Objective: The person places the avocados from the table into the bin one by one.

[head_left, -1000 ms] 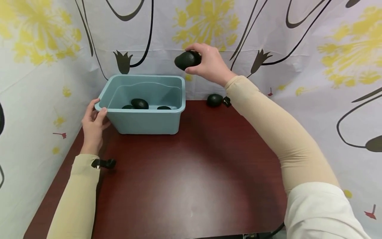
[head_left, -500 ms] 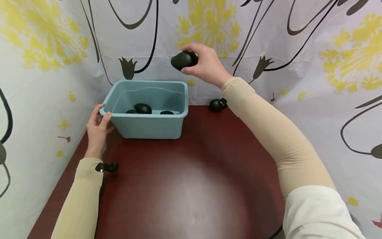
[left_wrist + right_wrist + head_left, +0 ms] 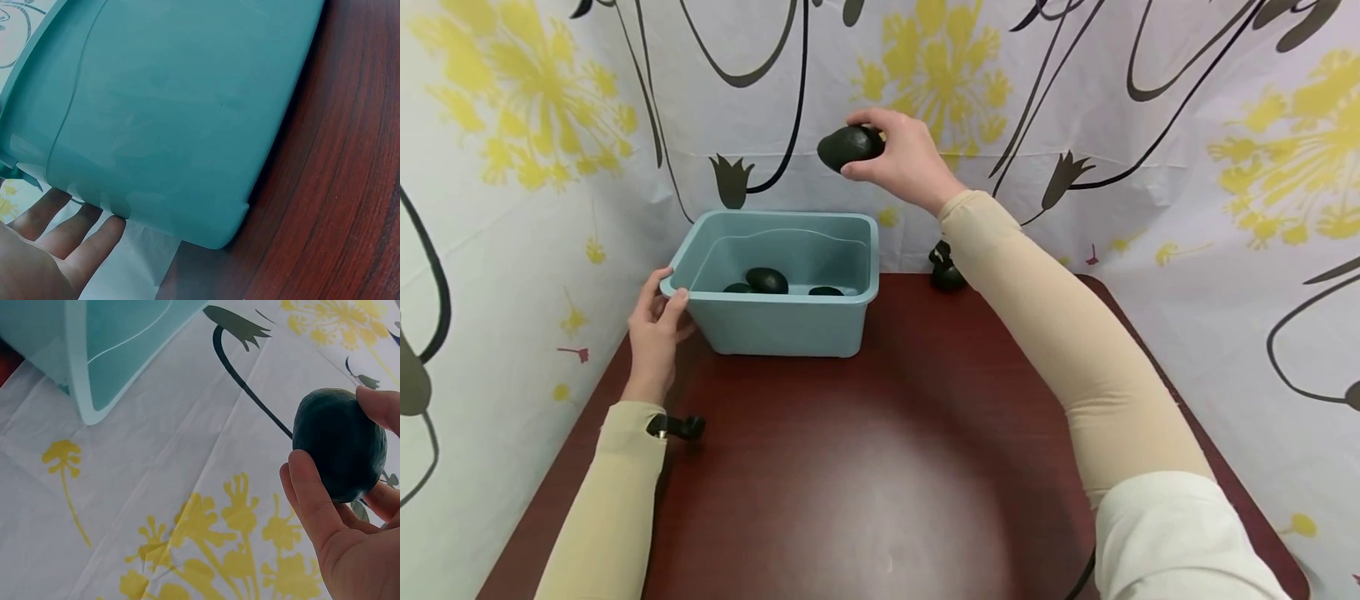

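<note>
Above the right end of the blue plastic bin [image 3: 775, 325], my right hand [image 3: 910, 158] holds a dark green avocado [image 3: 852, 148] between thumb and fingers. The right wrist view shows the same avocado [image 3: 340, 444] in the fingers, apart from the bin's rim [image 3: 94, 417]. My left hand [image 3: 653, 333] grips the bin's front left corner, its thumb at the rim. Fingertips [image 3: 115, 226] touch the bin's outer wall [image 3: 181, 125] in the left wrist view. Inside the bin lie several avocados [image 3: 767, 281], partly hidden by the front wall.
One more avocado [image 3: 946, 277] sits at the table's back edge, partly covered by the right forearm and a black wrist-camera part. The dark red table [image 3: 850, 467] extends in front of the bin. A patterned white cloth [image 3: 1150, 150] hangs behind and at both sides.
My right hand has moved slightly left with the avocado, toward the bin. The left hand keeps its grip on the corner. The whole head view has shifted, so the bin appears lower and further right.
</note>
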Demonstrator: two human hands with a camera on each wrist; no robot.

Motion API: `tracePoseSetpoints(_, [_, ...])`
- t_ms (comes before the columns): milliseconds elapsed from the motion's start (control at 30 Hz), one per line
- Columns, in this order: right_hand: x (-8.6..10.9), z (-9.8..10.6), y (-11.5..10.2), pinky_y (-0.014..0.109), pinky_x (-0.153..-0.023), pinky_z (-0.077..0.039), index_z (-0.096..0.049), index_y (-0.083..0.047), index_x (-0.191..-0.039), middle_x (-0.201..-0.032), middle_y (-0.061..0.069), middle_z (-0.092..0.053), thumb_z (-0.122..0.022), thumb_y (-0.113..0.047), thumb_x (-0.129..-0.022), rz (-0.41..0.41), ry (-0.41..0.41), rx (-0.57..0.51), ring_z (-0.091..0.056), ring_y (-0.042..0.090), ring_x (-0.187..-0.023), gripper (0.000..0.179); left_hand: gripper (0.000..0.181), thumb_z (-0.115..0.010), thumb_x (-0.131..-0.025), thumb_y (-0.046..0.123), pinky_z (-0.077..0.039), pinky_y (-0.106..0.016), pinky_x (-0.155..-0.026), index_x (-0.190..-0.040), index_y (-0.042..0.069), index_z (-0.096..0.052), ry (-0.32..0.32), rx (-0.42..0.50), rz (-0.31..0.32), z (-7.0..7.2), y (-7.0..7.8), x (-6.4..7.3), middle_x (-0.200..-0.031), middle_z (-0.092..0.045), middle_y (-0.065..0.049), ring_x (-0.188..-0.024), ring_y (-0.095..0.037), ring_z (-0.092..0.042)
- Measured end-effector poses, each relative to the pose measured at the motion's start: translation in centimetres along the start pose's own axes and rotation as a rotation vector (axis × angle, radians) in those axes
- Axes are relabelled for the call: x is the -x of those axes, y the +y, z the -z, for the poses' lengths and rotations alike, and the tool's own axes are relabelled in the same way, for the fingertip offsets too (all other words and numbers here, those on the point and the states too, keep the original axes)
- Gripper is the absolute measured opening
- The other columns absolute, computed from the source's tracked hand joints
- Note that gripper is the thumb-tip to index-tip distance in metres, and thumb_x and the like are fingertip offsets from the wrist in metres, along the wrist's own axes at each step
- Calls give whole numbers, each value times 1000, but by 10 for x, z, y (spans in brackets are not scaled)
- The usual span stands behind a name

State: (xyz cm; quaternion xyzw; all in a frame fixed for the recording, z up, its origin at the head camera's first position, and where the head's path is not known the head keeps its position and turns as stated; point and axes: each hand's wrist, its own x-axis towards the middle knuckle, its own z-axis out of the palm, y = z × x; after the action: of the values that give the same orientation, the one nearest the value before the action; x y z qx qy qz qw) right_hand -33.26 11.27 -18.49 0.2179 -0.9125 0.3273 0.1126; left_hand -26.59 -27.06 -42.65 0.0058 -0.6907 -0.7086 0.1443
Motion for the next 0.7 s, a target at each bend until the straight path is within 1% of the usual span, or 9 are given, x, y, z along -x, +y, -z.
tracePoseSetpoints(133, [-7,-4,-2,34,-95,-46,-55,-27,-143,-140,-4,-54,-79,-39,-86,-4,-4,-27,-53,14,-117,63,53,-67,-98,35,-36,-66,-101,-147,40,-49,1,-3,-1,-2,3,1,-152,-43,-10,-131,-30,-45])
tracePoseSetpoints(300, [-12,-11,-5,34,-95,-46,-56,-27,-142,-138,-5,-56,-79,-39,-86,-3,-24,-24,-54,15,-116,61,53,-68,-98,32,-35,-65,-101,-147,38,-49,2,17,3,-2,6,3,-151,-43,-10,-131,-29,-45])
tracePoseSetpoints(533, [-13,-21,-5,35,-94,-47,-54,-28,-143,-140,-5,-55,-78,-40,-86,-8,-62,-30,-54,16,-116,63,53,-68,-98,33,-35,-65,-102,-148,38,-49,-1,24,2,-1,5,4,-152,-43,-9,-131,-28,-44])
tracePoseSetpoints(700, [-12,-26,-2,35,-92,-47,-55,-28,-142,-138,-3,-56,-79,-39,-86,5,-59,-34,-55,15,-114,62,54,-67,-98,34,-36,-64,-102,-148,38,-49,-4,13,2,-2,4,3,-152,-43,-9,-131,-28,-45])
